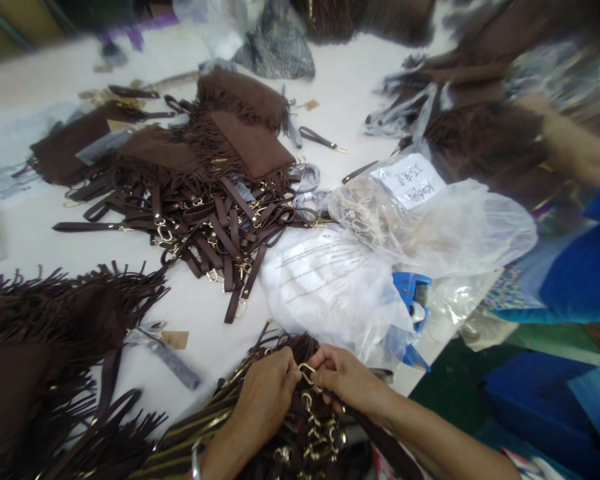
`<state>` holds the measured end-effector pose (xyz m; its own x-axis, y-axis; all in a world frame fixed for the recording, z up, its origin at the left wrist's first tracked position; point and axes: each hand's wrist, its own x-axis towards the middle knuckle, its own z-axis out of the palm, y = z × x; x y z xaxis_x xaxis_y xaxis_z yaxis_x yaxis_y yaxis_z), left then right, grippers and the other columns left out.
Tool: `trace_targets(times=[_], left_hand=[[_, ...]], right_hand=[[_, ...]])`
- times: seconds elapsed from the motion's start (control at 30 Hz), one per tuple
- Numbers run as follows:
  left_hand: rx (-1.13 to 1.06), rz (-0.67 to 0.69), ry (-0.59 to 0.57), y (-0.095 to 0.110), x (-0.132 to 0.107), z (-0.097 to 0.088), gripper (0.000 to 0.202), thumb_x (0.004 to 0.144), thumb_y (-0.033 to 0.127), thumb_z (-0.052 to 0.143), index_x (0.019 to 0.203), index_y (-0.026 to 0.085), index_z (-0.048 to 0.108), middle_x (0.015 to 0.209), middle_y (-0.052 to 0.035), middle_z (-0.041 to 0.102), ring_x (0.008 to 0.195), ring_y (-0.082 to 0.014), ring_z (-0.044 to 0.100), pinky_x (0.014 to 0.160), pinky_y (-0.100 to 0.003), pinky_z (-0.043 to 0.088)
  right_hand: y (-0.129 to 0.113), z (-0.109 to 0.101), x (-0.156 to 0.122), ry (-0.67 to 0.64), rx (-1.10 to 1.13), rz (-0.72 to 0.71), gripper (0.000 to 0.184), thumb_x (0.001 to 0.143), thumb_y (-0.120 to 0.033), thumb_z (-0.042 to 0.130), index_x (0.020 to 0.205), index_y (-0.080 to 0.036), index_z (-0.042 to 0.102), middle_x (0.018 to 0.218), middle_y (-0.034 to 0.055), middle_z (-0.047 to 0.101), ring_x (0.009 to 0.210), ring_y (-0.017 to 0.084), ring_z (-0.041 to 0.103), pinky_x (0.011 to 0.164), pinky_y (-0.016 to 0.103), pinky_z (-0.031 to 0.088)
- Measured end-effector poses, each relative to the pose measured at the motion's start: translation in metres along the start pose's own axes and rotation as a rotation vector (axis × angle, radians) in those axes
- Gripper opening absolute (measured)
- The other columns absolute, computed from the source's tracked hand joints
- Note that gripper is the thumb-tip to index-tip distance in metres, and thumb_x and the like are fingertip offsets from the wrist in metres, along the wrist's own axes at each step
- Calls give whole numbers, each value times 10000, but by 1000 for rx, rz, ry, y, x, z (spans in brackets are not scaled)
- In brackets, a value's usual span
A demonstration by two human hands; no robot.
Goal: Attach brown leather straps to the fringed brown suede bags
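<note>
White, flat-topped table (340,83) runs out ahead of me. Biggest load on it: dark brown fringed material heaped at near left (10,400), plus brown fringed suede-look pouches (253,143) piled further out, left of centre. At far right, a co-worker's bare forearm (575,143) reaches over more brown fringed goods (485,137), too blurred for detail.

Next size down: printed white translucent plastic bag (330,287), centre, and a clear plastic bag (480,227) just behind it with a handwritten white label. Tangle of dark brown strap loops with gold hardware (225,233) sits in front of the pouches.

My left hand (265,387) and right hand (347,380) are close together at bottom centre, fingertips pinched on the same part from either side. Blue plastic tape dispenser (403,283) is beside the printed bag, partly covered. Small tan card tag (175,339) lies near the left heap.

Smallest: gold metal clip (307,375), between my fingertips, above a cluster of gold fittings (320,430). Can't tell what it's attached to.
</note>
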<state>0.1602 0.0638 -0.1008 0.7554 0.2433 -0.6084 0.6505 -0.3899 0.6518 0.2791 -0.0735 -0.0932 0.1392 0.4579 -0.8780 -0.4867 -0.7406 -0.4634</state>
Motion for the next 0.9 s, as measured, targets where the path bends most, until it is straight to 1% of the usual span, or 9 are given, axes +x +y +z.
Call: trace_targets(times=[0.13, 0.2, 0.3, 0.37, 0.47, 0.57, 0.7, 0.8, 0.9], left_hand=[[-24, 40, -40, 1, -1, -3, 132, 925, 192, 491, 816, 209, 563, 763, 27, 622, 749, -168, 576, 679, -303, 340], [-1, 74, -55, 0, -4, -5, 170, 975, 226, 444, 886, 218, 589, 824, 21, 634, 798, -174, 583, 724, -312, 367], [101, 199, -61, -1, -10, -7, 251, 1013, 220, 371, 1013, 221, 622, 1015, -12, 652, 962, -210, 556, 869, -359, 386], [175, 248, -52, -1, -15, -8, 278, 1015, 210, 355, 1080, 213, 625, 1082, -34, 648, 1024, -249, 520, 916, -417, 386], [226, 220, -52, 1, -20, -10, 315, 1013, 221, 331, 1002, 191, 644, 988, -63, 652, 978, -282, 525, 866, -473, 429], [216, 296, -90, 2, -27, -18, 362, 1011, 216, 312, 886, 201, 652, 950, -56, 664, 986, -271, 565, 863, -460, 476], [270, 453, -108, -7, -36, -29, 296, 971, 222, 427, 1191, 194, 624, 1160, -88, 691, 1060, -252, 638, 909, -391, 542], [371, 468, -252, -19, -36, -29, 425, 859, 205, 592, 1279, 135, 591, 1247, -140, 658, 1132, -303, 635, 925, -404, 567], [367, 502, -352, -30, -34, -23, 475, 843, 223, 635, 1309, 142, 581, 1286, -138, 625, 1173, -307, 611, 965, -402, 551]], right_hand=[[-10, -20, -8, -178, -115, 56, 188, 747, -222, 548, 921, -189, 609, 614, -66, 546, 473, 74, 453, 432, 178, 342], [-14, -30, -8, -217, -267, -38, 220, 772, -197, 515, 933, -202, 665, 638, -52, 579, 515, 88, 482, 498, 199, 374], [-18, -40, -3, -138, -651, -315, 308, 802, -132, 468, 932, -252, 720, 782, -22, 669, 695, 135, 581, 645, 231, 404], [-19, -38, 2, -53, -943, -457, 314, 830, -116, 457, 928, -265, 716, 839, 3, 674, 758, 159, 590, 688, 252, 386], [-16, -28, 10, -3, -1193, -581, 245, 837, -100, 471, 855, -237, 673, 848, 35, 636, 798, 184, 566, 717, 285, 362], [-7, -17, 15, -1, -1060, -609, 231, 817, -52, 454, 841, -206, 624, 911, 39, 638, 868, 178, 569, 750, 275, 377], [7, -9, 24, -27, -780, -501, 263, 858, -93, 452, 1058, -199, 586, 937, 32, 685, 863, 157, 628, 745, 238, 418], [6, -6, 30, -55, -794, -463, 239, 859, -162, 514, 1070, -226, 608, 906, 17, 714, 855, 180, 661, 735, 246, 428], [-5, 0, 34, -101, -800, -480, 344, 844, -141, 513, 1151, -262, 613, 952, 9, 735, 890, 185, 684, 752, 242, 444]])
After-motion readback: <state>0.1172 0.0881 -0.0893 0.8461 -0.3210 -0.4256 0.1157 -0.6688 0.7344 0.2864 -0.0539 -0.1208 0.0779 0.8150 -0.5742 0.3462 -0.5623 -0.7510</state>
